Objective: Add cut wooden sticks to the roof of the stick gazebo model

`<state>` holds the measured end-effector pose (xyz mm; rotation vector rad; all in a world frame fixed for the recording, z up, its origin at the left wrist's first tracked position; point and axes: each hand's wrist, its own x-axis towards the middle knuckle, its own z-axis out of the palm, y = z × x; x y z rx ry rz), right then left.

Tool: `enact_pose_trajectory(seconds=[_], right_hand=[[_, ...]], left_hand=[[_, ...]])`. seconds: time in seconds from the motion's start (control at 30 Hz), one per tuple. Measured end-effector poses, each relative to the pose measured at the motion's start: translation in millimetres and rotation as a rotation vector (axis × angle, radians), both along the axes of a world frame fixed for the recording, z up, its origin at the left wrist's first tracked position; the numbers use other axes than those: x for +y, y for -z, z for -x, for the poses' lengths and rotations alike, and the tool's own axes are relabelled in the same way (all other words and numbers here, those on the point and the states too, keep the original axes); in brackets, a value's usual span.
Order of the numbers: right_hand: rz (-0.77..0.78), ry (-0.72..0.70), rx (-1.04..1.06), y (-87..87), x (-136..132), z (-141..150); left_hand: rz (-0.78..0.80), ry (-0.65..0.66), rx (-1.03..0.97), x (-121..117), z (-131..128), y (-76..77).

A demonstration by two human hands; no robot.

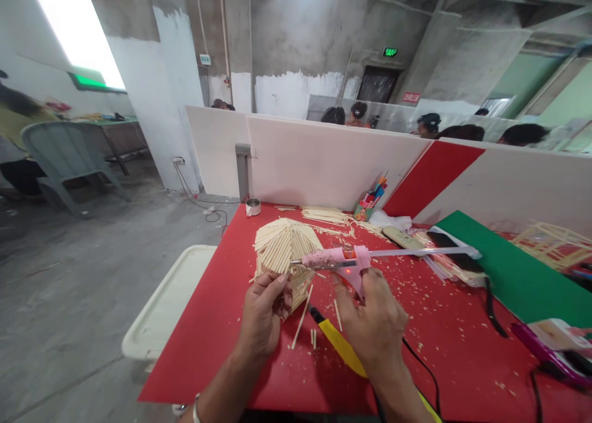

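Note:
A small model built of thin wooden sticks [272,244], with a pointed, roof-like top, stands on the red tabletop [208,336]. My left hand [266,306] is closed at its near lower edge, thumb and fingers pinched there; part of the fingers is hidden. In my right hand [377,315] is a pink hot glue gun [335,258], its nozzle at the front of the roof and a long clear glue stick [420,251] out of its back. Under my right hand lies a yellow-handled tool [342,346] with a black tip. Loose sticks [303,318] lie beside the model.
More sticks [326,215] are piled at the back, near a tin [253,207] and a cup of pens [365,207]. A phone [456,250], a green board [522,269] and a black cable [428,367] are to the right. A white partition [324,161] borders the table.

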<state>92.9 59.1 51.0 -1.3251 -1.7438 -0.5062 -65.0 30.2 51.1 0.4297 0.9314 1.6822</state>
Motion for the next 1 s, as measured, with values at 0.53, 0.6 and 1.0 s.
enact_pose_trajectory(seconds=[0.53, 0.6, 1.0], right_hand=[[0.006, -0.020, 0.017, 3.0, -0.2, 2.7], [0.003, -0.016, 0.014, 3.2, 0.1, 2.8], [0.015, -0.024, 0.053, 2.7, -3.7, 1.4]], left_hand=[[0.010, -0.007, 0.006, 0.5, -0.8, -0.3], [0.008, -0.008, 0.003, 0.8, -0.9, -0.4], [0.021, 0.018, -0.012, 1.0, 0.2, -0.8]])
